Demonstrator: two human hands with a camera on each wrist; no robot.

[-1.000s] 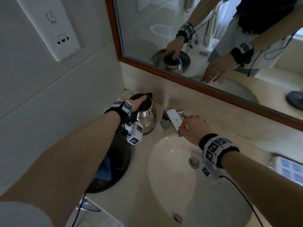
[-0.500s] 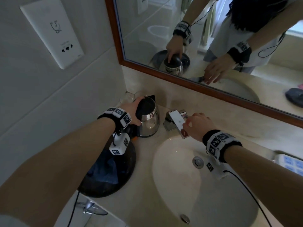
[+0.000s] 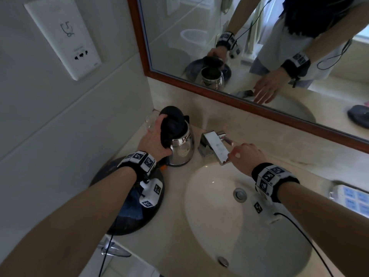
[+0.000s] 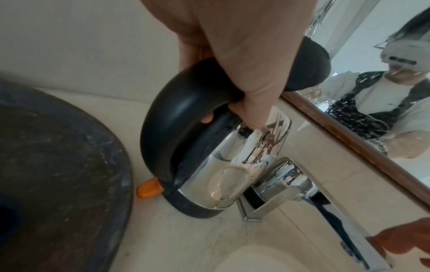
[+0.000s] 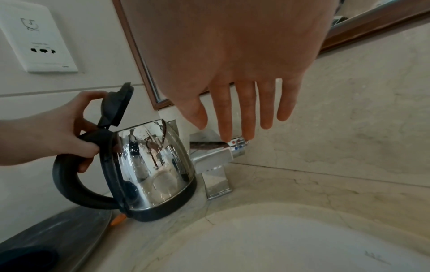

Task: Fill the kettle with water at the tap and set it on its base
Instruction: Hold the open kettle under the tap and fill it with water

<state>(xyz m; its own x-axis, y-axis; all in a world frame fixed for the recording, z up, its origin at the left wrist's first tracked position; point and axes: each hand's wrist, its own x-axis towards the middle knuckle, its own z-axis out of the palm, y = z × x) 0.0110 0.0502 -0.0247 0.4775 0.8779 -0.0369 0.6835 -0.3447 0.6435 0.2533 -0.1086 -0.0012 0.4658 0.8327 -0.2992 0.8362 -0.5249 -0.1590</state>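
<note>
Head view: left hand (image 3: 154,139) gripped black handle of polished steel kettle (image 3: 180,145), centre-left on beige counter beside chrome tap (image 3: 214,146), lid raised, presumably for filling | right hand (image 3: 246,156), fingers extended, empty, at tap lever.

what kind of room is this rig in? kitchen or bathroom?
Most likely a bathroom, possibly a hotel's: an oval basin sunk in a stone counter, a wood-framed mirror behind the tap, and a toilet reflected in that mirror.
</note>
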